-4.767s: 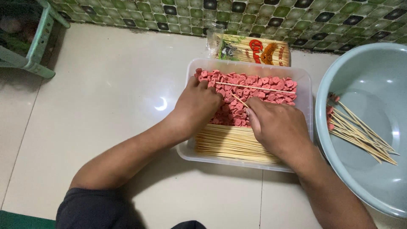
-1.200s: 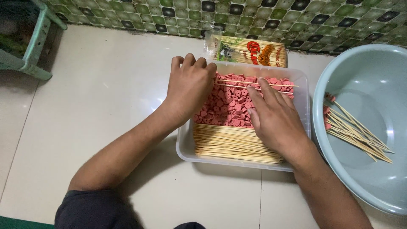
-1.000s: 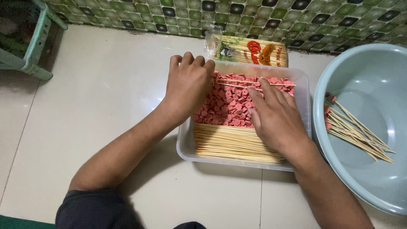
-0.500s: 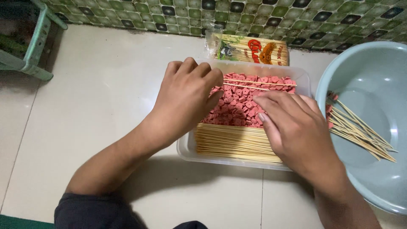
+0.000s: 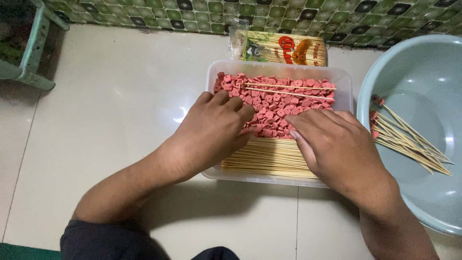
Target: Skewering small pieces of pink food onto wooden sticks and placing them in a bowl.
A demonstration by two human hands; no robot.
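A clear plastic container (image 5: 211, 77) on the floor holds a heap of small pink pieces (image 5: 288, 101) at its far side and a bundle of bamboo skewers (image 5: 269, 161) at its near side. Two loose skewers (image 5: 288, 89) lie across the pink heap. My left hand (image 5: 211, 132) rests palm down over the container's left part, its fingertips on the pink pieces. Over the right part, my right hand (image 5: 337, 147) lies palm down with fingers stretched left, their tips where the pink pieces meet the skewer bundle. No object shows in either hand; the palms are hidden.
A pale blue basin (image 5: 423, 86) at the right holds several skewers (image 5: 409, 139), some with pink pieces on them. A packet of skewers (image 5: 284, 48) lies by the green tiled wall. A green stool leg (image 5: 33, 48) stands at the far left.
Both hands have drawn back from the container's far side toward its near part. The left hand left the far rim and now rests on the pink pieces.
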